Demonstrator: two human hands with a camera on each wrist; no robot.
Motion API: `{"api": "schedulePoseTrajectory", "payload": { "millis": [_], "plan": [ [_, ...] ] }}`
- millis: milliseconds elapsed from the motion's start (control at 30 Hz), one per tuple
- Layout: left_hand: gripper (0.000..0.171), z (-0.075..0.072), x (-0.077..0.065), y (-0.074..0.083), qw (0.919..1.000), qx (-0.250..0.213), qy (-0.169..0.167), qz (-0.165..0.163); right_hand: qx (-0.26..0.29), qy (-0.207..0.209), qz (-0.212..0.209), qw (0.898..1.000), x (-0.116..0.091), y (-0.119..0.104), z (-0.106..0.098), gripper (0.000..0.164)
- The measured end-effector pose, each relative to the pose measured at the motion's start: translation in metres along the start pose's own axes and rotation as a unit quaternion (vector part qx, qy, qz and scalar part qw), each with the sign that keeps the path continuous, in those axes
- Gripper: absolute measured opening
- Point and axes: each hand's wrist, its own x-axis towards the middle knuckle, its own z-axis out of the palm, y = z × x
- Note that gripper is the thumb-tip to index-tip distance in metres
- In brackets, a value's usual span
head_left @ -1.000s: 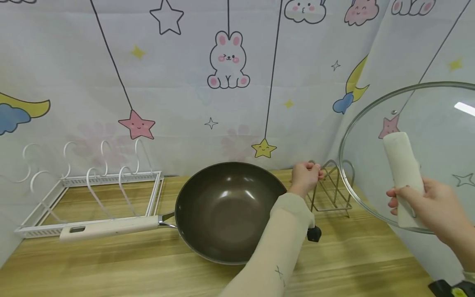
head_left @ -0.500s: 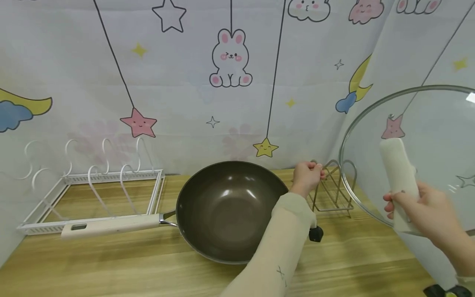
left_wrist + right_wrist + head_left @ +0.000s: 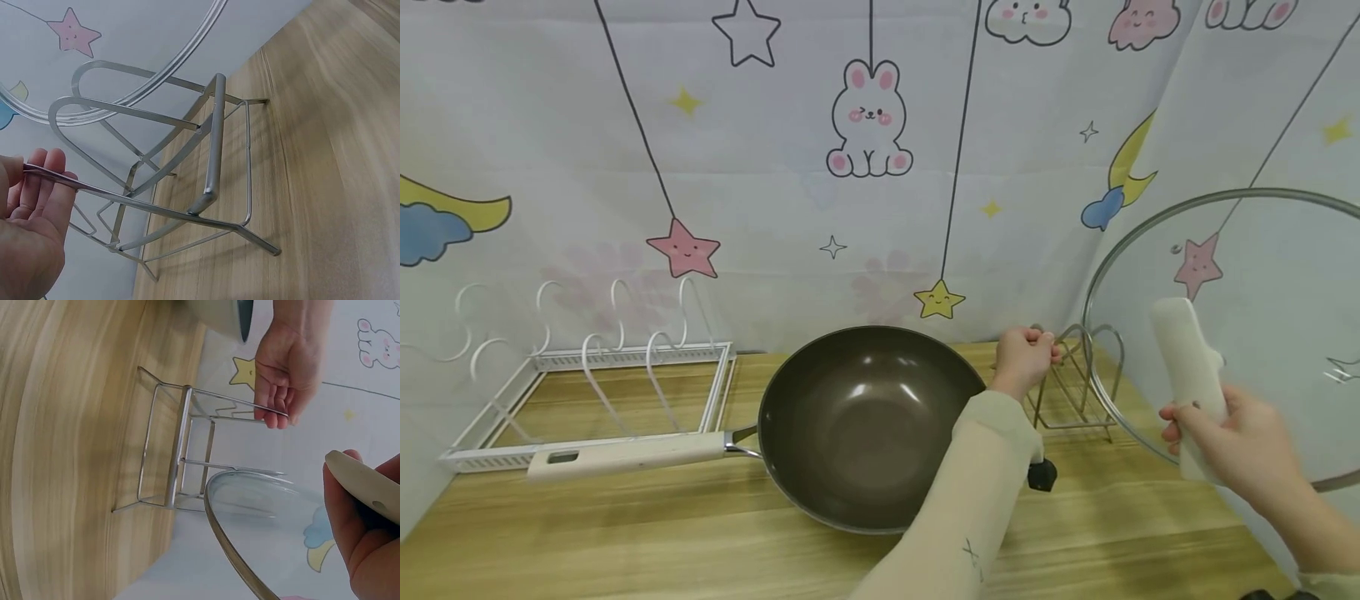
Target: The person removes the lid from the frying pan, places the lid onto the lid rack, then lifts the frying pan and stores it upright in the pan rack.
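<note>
In the head view my left hand (image 3: 1026,358) reaches across the frying pan (image 3: 865,433) and pinches one end loop of a small metal lid rack (image 3: 1071,427). The left wrist view shows thumb and fingers (image 3: 57,197) on that loop's wire. My right hand (image 3: 1255,442) grips the cream handle (image 3: 1187,358) of a large glass pan lid (image 3: 1292,292), tilted nearly upright. The lid's metal rim (image 3: 219,528) comes right up to the rack's other loops in the right wrist view, overlapping them.
Left of the pan stands a white rack (image 3: 722,392) with several curved hooks; the pan's cream handle (image 3: 632,457) lies along its front bar. Behind the wooden table (image 3: 662,542) hangs a printed curtain (image 3: 775,192), which also runs along the right side.
My right hand has lowered the lid and brought it slightly left, so its rim now overlaps the metal rack's loops. My left hand keeps its pinch on the rack.
</note>
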Motion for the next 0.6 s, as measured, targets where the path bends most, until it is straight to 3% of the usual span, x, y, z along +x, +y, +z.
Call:
{"api": "schedulePoseTrajectory", "payload": {
  "millis": [600],
  "plan": [
    [0.024, 0.0, -0.002, 0.001, 0.9999, -0.016, 0.002, 0.003, 0.014, 0.017, -0.007, 1.0, -0.008, 0.003, 0.019, 0.032]
  ]
}}
